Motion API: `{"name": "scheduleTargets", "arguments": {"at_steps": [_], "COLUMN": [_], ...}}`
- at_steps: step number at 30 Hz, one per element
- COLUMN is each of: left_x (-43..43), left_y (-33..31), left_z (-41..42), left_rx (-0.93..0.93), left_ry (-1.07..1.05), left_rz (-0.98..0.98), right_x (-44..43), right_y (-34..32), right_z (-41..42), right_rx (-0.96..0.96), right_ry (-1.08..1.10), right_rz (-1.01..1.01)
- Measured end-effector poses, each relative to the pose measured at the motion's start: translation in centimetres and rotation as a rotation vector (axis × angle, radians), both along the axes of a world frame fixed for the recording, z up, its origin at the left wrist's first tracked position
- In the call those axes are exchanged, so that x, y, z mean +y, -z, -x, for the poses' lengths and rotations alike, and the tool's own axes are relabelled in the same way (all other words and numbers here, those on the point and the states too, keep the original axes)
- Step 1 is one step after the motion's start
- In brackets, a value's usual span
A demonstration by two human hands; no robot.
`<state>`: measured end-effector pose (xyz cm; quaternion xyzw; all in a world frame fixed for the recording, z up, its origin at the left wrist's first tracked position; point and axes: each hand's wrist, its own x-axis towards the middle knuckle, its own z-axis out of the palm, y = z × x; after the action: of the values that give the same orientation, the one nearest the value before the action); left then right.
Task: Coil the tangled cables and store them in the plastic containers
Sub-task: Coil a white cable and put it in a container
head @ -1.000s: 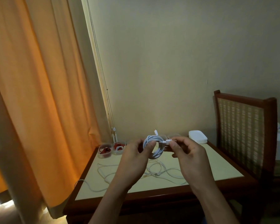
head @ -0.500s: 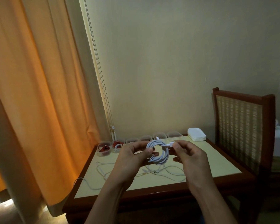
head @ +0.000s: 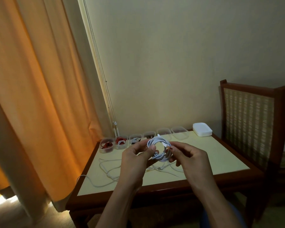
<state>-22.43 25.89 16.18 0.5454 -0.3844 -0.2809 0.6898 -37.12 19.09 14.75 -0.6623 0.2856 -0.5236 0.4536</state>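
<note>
Coil (head: 160,152) looks fully wound and is held above the worktop (head: 220,159). Left hand (head: 137,159) grips its left side, thumb across the loops. Right hand (head: 190,159) pinches the plug end (head: 167,146). 6 tubs (head: 179,137) at the back: 4 on the left look filled, 2 on the right look empty. Left to do: tuck the end, drop the coil in a tub, then wind the loose cables (head: 108,171) lying on the worktop. Lids (head: 202,131) not yet on.
</note>
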Motion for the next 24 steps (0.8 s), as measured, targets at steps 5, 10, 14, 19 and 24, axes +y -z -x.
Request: {"name": "scheduleTargets", "arguments": {"at_steps": [5, 10, 14, 19, 24], "left_x": [-1.7, -4.5, -7.5, -12.2, -18.2], "left_y": [1.4, 2.6, 3.7, 4.5, 5.5], "left_z": [-2.2, -5.4, -7.8, -10.9, -14.1], "left_rx": [-0.083, -0.073, -0.021, 0.014, -0.003], "left_ry": [-0.056, -0.025, -0.021, -0.045, -0.089], "left_rz": [-0.067, -0.196, -0.246, -0.31, -0.382], "right_x": [-2.9, -6.9, -10.1, -14.7, -20.2], "right_y": [1.8, 3.2, 3.9, 4.4, 5.1], "right_z": [-2.4, -5.4, -7.4, -10.0, -12.3], "right_rx": [-0.015, -0.015, 0.026, 0.066, 0.103], "right_ry": [-0.06, -0.105, -0.109, -0.1, -0.078], "right_rz": [-0.119, -0.248, -0.28, -0.338, -0.373]}}
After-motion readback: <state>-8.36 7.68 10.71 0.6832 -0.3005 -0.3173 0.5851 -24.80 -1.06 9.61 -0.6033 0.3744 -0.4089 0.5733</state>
